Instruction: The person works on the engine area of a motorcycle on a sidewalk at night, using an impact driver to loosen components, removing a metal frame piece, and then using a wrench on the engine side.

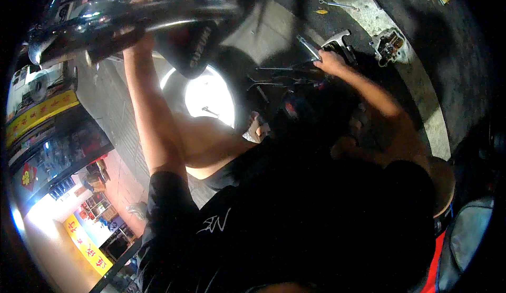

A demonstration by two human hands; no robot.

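Observation:
My left arm reaches up to the dark, shiny underside of a motorcycle (174,21) at the upper left. My left hand (139,41) is against its curved metal parts, and its fingers are hidden or blurred there. Out to the right, my right hand (331,62) is closed around a long silver hand tool (308,47) that points up and left; its exact kind does not show. A black flap (199,50) with pale lettering hangs from the motorcycle, close to my left forearm. Below it glows a bright round white lamp (208,95).
Several dark tools (274,82) lie on the ground between my arms. Beside my right hand is a silver-and-black part (340,44). An open metal engine part (389,47) sits on the pale kerb (429,103), and a wrench (337,4) lies farther off. A lit shopfront (89,208) stands at left.

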